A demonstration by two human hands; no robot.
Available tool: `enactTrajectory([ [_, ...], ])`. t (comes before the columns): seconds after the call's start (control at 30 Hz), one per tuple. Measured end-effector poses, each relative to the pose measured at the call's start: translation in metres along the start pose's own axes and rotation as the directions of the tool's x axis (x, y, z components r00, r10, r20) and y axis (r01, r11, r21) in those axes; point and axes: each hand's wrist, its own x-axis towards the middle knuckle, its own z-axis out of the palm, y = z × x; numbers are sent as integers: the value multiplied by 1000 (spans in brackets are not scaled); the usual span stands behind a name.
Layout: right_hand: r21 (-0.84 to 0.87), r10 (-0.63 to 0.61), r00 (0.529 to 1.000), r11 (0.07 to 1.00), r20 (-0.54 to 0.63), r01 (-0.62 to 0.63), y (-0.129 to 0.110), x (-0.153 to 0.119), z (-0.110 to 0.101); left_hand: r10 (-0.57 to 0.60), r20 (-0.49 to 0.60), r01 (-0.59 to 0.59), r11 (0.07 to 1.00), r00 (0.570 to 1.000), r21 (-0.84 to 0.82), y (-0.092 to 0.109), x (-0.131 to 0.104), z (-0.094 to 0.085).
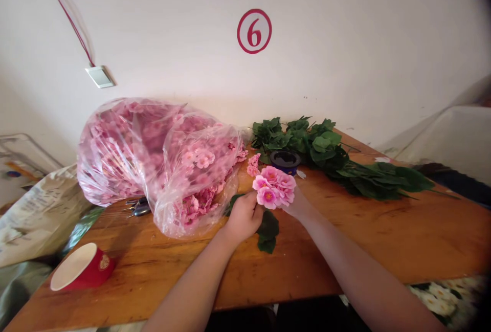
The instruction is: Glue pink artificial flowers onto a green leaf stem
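Note:
In front of me, over the table, is a bunch of pink artificial flowers (274, 187) with yellow centres. My left hand (244, 215) is closed at the bunch's left side, its fingers wrapped round the stem part, which is mostly hidden. Green leaves (268, 230) hang below that hand. My right hand (295, 206) is behind the right side of the blossoms, so its fingers do not show. A dark round roll or dish (284, 160) stands just beyond the flowers. A smaller pink blossom (253, 164) lies to their left.
A large clear plastic bag (126, 153) of pink flowers fills the table's left back. Green leaf stems (330, 153) lie at the back right. Dark-handled cutters (141, 206) sit beside the bag. A red paper cup (102, 268) lies tipped near the wooden table's (153, 286) left edge.

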Motion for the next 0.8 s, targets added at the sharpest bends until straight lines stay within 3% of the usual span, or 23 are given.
enactTrajectory([
  [0.1,121,-69,996,990,-49,75,-18,0,-1,-28,10,28,999,1000,-37,2,1,-1],
  [0.27,129,-69,996,989,-62,76,-35,-3,-6,-76,18,77,995,997,-66,4,2,-3],
  [0.43,-5,-179,984,984,20,180,-36,0,-7,-153,74,159,984,985,-86,4,-2,-1],
  [0.53,-59,-206,977,976,53,209,-35,2,2,-223,10,223,974,975,-49,5,-5,3],
  [0.67,-203,-158,981,963,113,178,-36,-1,16,-240,-102,239,971,965,-28,6,-5,4],
  [0.8,-384,-83,992,916,94,114,-34,-4,21,-299,-99,307,948,949,84,6,-3,2],
])
